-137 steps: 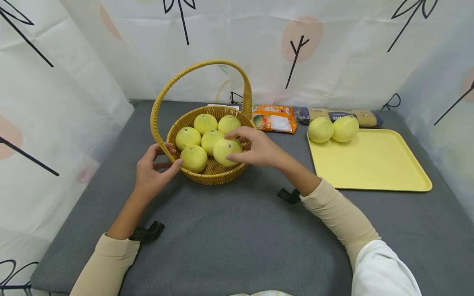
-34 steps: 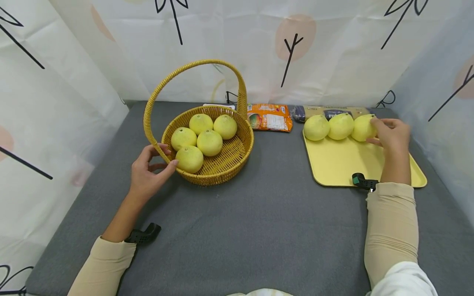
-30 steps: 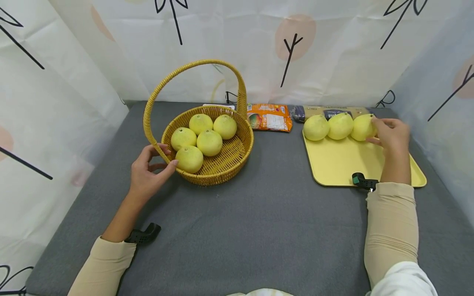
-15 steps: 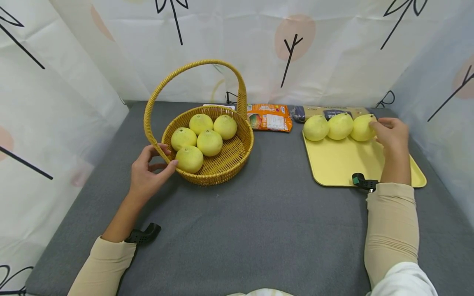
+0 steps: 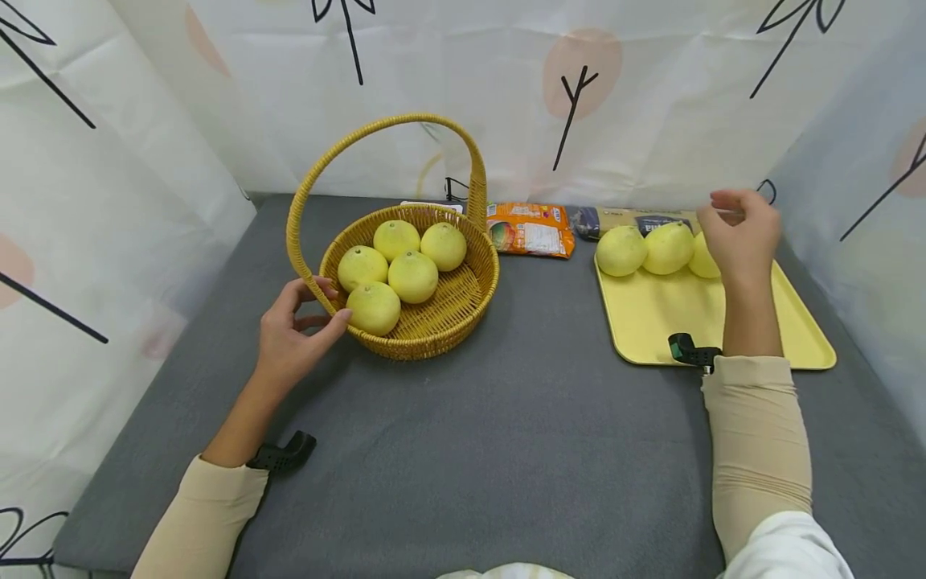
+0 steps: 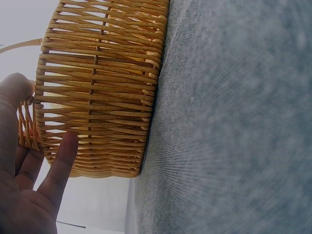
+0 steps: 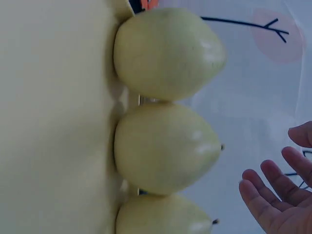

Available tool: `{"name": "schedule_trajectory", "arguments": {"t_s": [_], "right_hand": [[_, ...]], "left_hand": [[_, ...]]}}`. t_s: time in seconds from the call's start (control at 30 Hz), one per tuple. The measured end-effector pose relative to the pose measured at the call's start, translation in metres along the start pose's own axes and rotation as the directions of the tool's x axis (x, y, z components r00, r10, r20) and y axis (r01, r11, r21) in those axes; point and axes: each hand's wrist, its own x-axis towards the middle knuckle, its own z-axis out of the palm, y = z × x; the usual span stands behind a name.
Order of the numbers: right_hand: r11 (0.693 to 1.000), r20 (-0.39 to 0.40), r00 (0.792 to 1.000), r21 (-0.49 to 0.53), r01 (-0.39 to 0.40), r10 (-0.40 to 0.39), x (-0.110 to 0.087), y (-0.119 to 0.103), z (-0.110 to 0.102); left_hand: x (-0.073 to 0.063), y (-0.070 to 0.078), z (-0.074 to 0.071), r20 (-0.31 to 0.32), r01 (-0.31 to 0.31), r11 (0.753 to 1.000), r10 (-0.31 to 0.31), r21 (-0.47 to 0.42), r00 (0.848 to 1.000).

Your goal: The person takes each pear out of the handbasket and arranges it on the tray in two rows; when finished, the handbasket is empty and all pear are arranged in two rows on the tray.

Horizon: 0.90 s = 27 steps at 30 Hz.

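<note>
My left hand (image 5: 292, 334) grips the yellow wicker basket (image 5: 415, 346) at its rim, beside the foot of the tall handle. In the left wrist view, fingers wrap the basket's edge and one lies along the woven wall (image 6: 97, 97). Several pale yellow fruits (image 5: 412, 277), round and pomelo-like, lie inside. My right hand (image 5: 745, 241) is raised over the yellow tray (image 5: 673, 322), holding nothing. Three like fruits stand in a row along the tray's far edge: a left one (image 5: 620, 251), a middle one (image 7: 165, 146) and a right one (image 5: 703, 259), partly hidden by this hand.
An orange packet (image 5: 531, 231) lies right of the basket at the back. Behind the tray is a long packet (image 5: 615, 217) with a dark blue label. Grey cloth (image 5: 463, 450) covers the table, and a white printed curtain (image 5: 470, 80) closes off the back and sides.
One fruit has gone from the basket to the tray's right end. My right hand has since let go of it and risen, its fingers apart from it. The left hand stays on the basket.
</note>
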Motion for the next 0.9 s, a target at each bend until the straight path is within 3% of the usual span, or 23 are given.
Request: {"name": "schedule_trajectory", "arguments": {"t_s": [0.17,0.33,0.47,0.73,0.8,0.9], "right_hand": [[0.983,0.103,0.978,0.011,0.181,-0.182,-0.016,-0.025,0.021],[0.947,0.253,0.912,0.077,0.312,-0.321,-0.034,-0.053,0.048],[0.917,0.384,0.834,0.114,0.383,-0.396,-0.051,-0.077,0.074],[0.828,0.56,0.631,0.206,0.522,-0.537,-0.083,-0.114,0.129],[0.812,0.594,0.592,0.195,0.55,-0.544,-0.087,-0.12,0.142],[0.795,0.634,0.562,0.145,0.589,-0.532,-0.091,-0.127,0.161]], "left_hand": [[0.002,0.0,0.001,-0.003,-0.006,1.0,0.006,-0.014,1.0],[0.002,0.0,0.001,0.0,-0.01,1.0,0.01,-0.018,1.0],[0.001,0.0,0.001,0.001,-0.021,1.0,0.021,-0.023,1.0],[0.0,-0.003,0.001,-0.007,-0.022,0.999,0.021,-0.027,1.0],[0.001,0.001,0.001,0.0,-0.027,1.0,0.027,-0.017,1.0],[0.001,0.001,0.001,0.0,-0.029,1.0,0.029,-0.012,1.0]]}}
